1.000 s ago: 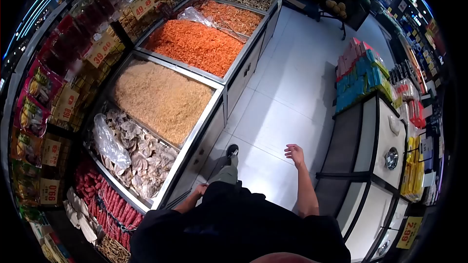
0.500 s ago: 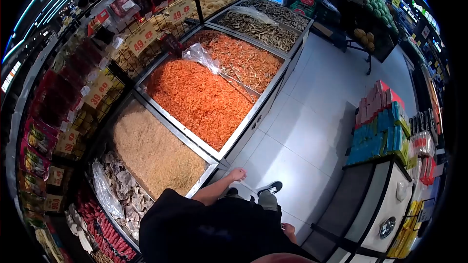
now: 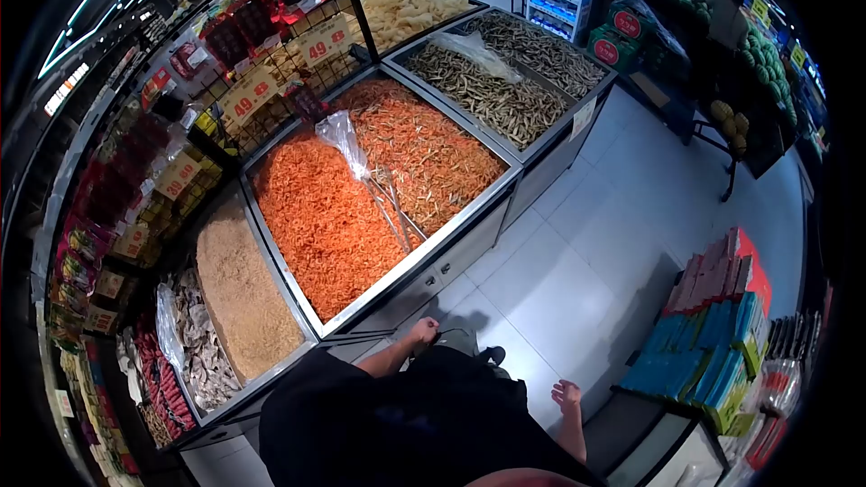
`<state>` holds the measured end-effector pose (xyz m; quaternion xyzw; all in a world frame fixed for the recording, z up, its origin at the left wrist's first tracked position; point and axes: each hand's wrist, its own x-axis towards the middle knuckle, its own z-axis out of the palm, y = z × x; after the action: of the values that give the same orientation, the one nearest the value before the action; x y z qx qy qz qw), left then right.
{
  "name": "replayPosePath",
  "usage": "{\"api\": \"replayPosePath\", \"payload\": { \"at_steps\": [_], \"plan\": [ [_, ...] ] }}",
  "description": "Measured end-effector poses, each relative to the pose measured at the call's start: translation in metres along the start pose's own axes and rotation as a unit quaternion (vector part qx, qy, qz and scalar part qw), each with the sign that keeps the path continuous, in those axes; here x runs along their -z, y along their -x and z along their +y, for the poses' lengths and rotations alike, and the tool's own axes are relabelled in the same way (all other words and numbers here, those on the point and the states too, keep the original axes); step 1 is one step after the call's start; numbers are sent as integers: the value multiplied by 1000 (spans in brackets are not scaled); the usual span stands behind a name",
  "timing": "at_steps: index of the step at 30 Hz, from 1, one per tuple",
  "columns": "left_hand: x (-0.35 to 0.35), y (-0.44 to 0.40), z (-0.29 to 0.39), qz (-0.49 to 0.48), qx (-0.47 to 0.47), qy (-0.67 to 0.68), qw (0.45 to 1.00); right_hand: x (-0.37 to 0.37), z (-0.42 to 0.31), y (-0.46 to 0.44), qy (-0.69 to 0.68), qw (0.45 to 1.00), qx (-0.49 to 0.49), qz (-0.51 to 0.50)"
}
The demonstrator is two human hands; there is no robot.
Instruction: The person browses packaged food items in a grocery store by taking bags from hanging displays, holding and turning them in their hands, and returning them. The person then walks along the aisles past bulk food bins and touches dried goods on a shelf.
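Note:
My left hand (image 3: 422,332) hangs low beside the front side of the bins, its fingers curled in with nothing visible in them. On the other side of my body, my right hand (image 3: 566,394) is out over the floor, fingers apart and holding nothing. Nearest my left hand is a metal-rimmed bin of orange dried shrimp (image 3: 311,216). Metal tongs (image 3: 390,207) and a clear plastic bag (image 3: 343,142) lie on its contents. To its left is a bin of tiny pale dried shrimp (image 3: 239,284).
Small dried fish (image 3: 465,81) fill a bin farther on. Price signs (image 3: 248,96) and hanging packets line the left rack. Stacked blue and pink packages (image 3: 699,334) stand at right. A person (image 3: 726,18) is near the watermelons (image 3: 767,63). Pale tiled floor (image 3: 577,243) runs between.
My view has moved forward along the bins and turned. The orange shrimp bin is now nearer my left hand. My right hand has swung forward into fuller view.

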<state>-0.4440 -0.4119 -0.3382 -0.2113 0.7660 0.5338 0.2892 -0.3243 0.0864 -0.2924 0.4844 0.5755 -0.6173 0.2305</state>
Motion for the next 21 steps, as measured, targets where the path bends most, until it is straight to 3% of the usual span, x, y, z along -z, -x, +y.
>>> {"api": "replayPosePath", "payload": {
  "at_steps": [3,7,11,13,15,18,19,21],
  "plan": [
    [-18,-8,-2,-8,0,118,993,-2,-125,-44,70,994,83,-15],
    [-42,-38,3,20,52,47,997,-39,-256,-89,85,979,174,-57],
    [-65,-75,45,45,102,44,993,-77,-327,-124,189,938,233,-172],
    [-79,-121,58,64,120,55,989,-83,-343,-137,242,934,179,-190],
    [-79,-149,118,38,127,54,990,-79,-355,-140,252,937,155,-187],
    [-89,-220,186,-22,57,53,997,-64,-378,-133,233,959,111,-116],
    [-101,-244,201,-25,18,-10,999,-50,-381,-140,230,961,103,-110],
    [-120,-293,204,-121,-80,52,988,-28,-381,-147,152,980,107,-64]
  ]
}}
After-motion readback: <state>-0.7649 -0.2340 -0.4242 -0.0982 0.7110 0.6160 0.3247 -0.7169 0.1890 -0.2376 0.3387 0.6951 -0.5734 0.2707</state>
